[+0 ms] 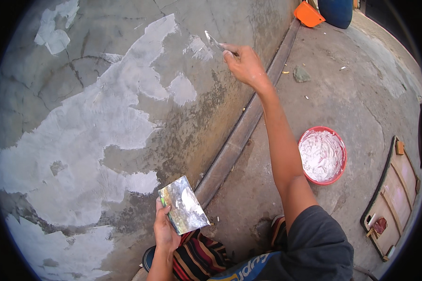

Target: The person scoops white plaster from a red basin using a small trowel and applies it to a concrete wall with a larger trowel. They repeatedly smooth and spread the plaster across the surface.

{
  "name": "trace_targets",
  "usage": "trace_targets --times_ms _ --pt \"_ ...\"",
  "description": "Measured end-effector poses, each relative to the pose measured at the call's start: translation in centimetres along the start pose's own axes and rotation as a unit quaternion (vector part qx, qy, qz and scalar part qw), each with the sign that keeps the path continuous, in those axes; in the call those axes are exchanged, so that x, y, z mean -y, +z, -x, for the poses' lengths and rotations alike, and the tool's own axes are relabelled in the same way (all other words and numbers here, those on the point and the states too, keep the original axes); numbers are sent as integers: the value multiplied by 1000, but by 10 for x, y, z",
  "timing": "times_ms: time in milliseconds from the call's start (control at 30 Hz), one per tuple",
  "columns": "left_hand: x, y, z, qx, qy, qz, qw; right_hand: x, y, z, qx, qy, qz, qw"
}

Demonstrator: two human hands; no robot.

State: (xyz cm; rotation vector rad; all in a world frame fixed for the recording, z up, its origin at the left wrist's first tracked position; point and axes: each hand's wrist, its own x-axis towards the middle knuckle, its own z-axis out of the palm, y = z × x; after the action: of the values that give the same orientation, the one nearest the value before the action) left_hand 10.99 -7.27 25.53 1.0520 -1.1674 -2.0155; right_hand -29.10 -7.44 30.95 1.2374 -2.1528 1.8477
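Observation:
My right hand point(244, 65) is stretched far forward, its fingers closed round a putty knife point(214, 42). White putty sits on the blade's tip, which is close to the grey wall point(229, 98) beside a small white smear point(199, 48). Low in front of me, my left hand point(165, 225) grips a flat rectangular board point(178, 213) by its left edge, thumb on top. A lump of white putty point(190, 202) lies on that board. Broad white patches point(103, 122) of putty cover much of the wall to the left.
A red-rimmed bowl point(345, 159) of white putty stands on the concrete floor at right. Farther right lies a wooden-framed panel point(394, 192). An orange dustpan-like piece point(308, 14) and blue barrel point(336, 10) are at the far end. A stone point(301, 74) lies near the wall's base ledge point(229, 154).

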Motion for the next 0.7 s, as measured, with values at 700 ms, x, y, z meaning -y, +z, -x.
trace_targets --times_ms 700 --pt "4 -3 -4 7 -10 -2 1000 0 -16 -16 40 -40 89 994"
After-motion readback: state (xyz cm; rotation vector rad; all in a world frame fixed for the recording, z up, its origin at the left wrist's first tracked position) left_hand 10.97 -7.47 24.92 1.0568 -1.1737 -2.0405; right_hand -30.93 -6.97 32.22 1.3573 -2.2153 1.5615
